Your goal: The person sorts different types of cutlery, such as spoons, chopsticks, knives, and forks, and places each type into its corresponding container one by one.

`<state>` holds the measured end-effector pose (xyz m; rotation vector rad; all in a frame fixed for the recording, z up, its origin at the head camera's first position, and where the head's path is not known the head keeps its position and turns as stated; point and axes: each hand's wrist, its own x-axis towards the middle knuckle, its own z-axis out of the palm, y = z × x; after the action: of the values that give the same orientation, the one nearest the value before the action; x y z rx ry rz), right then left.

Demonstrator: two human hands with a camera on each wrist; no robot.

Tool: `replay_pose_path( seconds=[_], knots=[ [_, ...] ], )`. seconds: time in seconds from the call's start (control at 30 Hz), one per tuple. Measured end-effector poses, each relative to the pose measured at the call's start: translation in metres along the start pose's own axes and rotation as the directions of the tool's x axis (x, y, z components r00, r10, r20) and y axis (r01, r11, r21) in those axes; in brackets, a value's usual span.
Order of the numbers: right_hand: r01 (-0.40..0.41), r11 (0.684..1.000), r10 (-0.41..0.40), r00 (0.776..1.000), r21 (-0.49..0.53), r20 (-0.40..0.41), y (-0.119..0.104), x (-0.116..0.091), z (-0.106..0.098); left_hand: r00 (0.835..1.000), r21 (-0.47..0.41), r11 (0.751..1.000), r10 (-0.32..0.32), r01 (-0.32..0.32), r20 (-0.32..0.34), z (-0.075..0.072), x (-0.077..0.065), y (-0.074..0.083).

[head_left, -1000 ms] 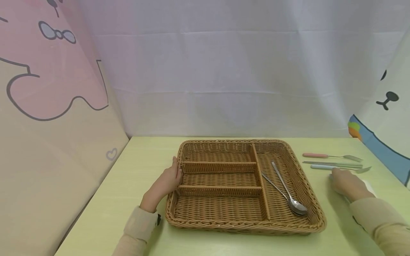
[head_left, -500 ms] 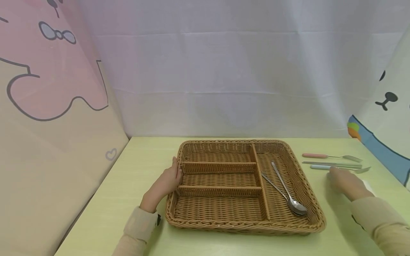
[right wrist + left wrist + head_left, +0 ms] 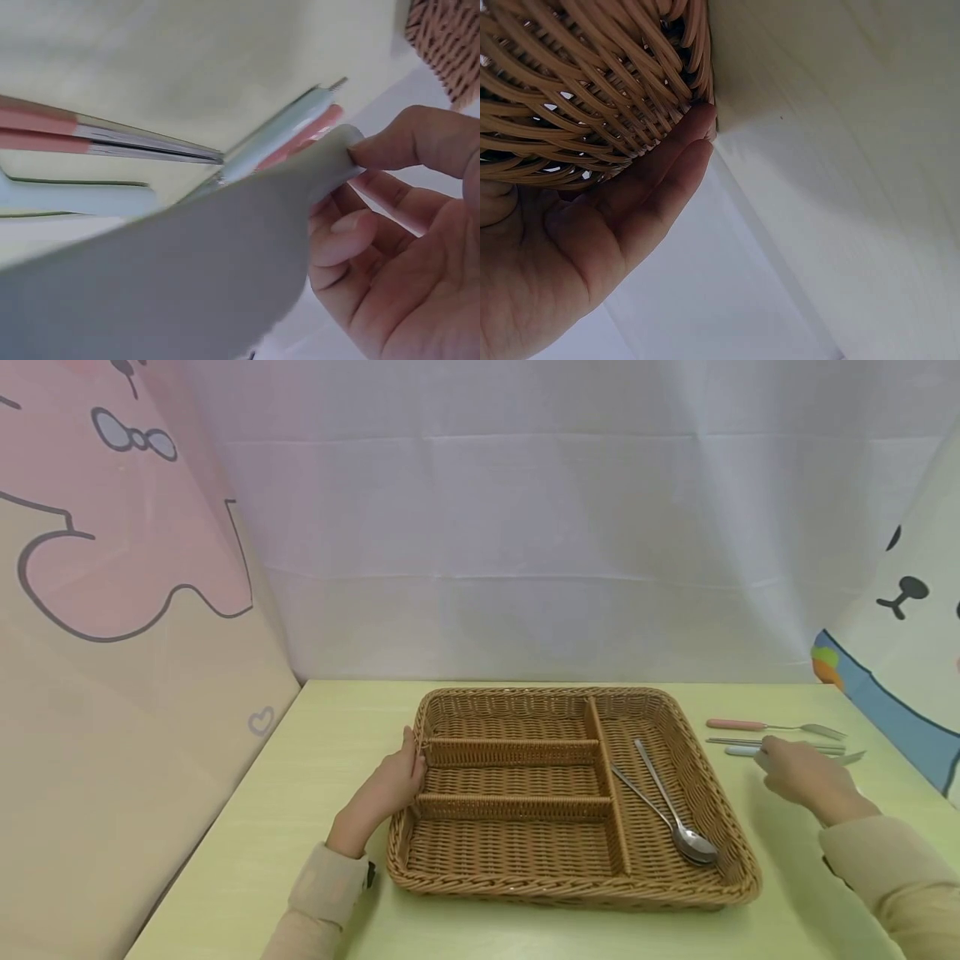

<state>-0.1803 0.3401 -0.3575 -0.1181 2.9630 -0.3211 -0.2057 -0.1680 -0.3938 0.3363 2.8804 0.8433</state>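
Observation:
My left hand (image 3: 386, 783) holds the left side of a wicker basket (image 3: 555, 887) divided into compartments. In the left wrist view its fingers (image 3: 671, 184) reach under the woven wall. To the right of the basket, my right hand (image 3: 810, 779) pinches a pale grey-green utensil (image 3: 180, 262) by its narrow rounded end, between thumb and fingers. That utensil broadens toward the camera, and the frame cuts off its far part. Two metal spoons (image 3: 696, 846) lie in the basket's long right compartment, their bowls overlapping near the front.
Beyond my right hand lie a pink-handled fork (image 3: 735, 724), metal chopsticks (image 3: 738, 741) and a light-blue-handled utensil (image 3: 738, 751), partly covered by the hand. The right wrist view also shows pink-ended chopsticks (image 3: 45, 130). A white cloth (image 3: 555, 552) hangs behind the table (image 3: 345, 718).
My right hand has moved a little left and up with the pale utensil, now covering part of the light-blue-handled utensil. My left hand and the basket stay in place.

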Motion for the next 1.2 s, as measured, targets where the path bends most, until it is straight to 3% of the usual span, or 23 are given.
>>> replay_pose_path(
  seconds=[0.2,0.33,0.93,1.2],
  knots=[
    [0.061,0.998,-0.059,0.996,0.021,-0.064,-0.02,0.0,-0.004,1.0,-0.011,1.0,-0.005,0.005,0.006,-0.001,0.0,0.0],
    [0.076,0.997,-0.074,0.995,0.029,-0.064,-0.034,0.0,-0.008,1.0,-0.007,1.0,-0.006,0.006,0.005,-0.001,0.0,0.001],
    [0.15,0.98,-0.166,0.979,-0.133,-0.117,-0.096,-0.011,-0.022,1.0,-0.021,1.0,-0.003,0.003,0.01,-0.001,-0.001,0.001],
    [0.232,0.949,-0.27,0.948,-0.215,-0.169,-0.123,-0.017,-0.018,1.0,-0.017,1.0,0.004,-0.004,0.013,-0.002,-0.001,0.001]
  ],
)
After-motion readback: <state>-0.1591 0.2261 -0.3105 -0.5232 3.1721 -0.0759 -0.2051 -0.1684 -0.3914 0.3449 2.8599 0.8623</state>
